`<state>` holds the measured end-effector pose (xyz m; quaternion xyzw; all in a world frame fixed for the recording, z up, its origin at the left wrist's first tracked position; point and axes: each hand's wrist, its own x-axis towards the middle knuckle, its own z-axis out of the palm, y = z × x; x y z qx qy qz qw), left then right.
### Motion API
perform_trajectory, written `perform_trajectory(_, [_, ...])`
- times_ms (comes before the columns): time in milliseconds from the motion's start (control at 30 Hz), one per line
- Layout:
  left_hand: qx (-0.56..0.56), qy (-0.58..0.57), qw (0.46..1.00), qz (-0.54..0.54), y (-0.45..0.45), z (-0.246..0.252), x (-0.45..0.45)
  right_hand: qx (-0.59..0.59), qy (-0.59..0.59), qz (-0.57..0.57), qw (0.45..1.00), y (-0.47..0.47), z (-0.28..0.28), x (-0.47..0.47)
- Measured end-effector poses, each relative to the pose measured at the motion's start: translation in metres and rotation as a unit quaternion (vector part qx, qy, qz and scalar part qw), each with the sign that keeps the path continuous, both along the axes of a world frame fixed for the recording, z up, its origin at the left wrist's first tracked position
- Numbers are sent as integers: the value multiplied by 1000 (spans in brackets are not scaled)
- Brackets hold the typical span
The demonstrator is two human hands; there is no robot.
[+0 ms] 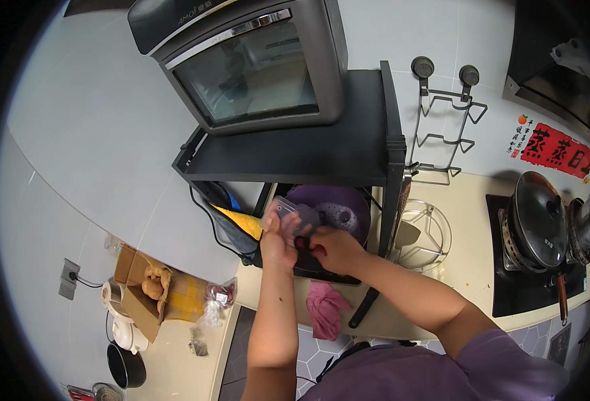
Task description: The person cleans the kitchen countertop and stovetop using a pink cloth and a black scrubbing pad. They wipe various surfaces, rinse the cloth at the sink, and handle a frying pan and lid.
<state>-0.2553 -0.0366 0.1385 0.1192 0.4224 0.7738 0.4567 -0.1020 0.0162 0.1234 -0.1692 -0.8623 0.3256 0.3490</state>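
My left hand (278, 248) grips a clear plastic container (295, 214) in front of the black shelf. Beneath and behind it lies a purple basin (360, 203) with foamy water (339, 220) in it. My right hand (339, 250) is closed round a small red-and-black item (302, 243), close to the container. Fingers hide most of that item, so its kind is unclear. A pink cloth (325, 310) hangs over the counter's front edge below my hands. To its right, a black handle (364, 308) juts past that edge.
A black shelf (295, 155) bearing a countertop oven (255, 70) stands over the basin. Yellow and grey cloths (237, 220) hang at its left. Rightward are a wire rack (438, 235) and a lidded wok (538, 220) on the stove. A cardboard box (182, 295) sits left.
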Motion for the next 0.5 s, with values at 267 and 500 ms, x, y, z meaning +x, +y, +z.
perform_trajectory(267, [-29,20,990,133,22,-16,-3,-169,178,-174,954,-5,-5,29])
perform_trajectory(500, [140,-79,980,-115,43,-31,19,-9,160,-49,986,-35,22,9])
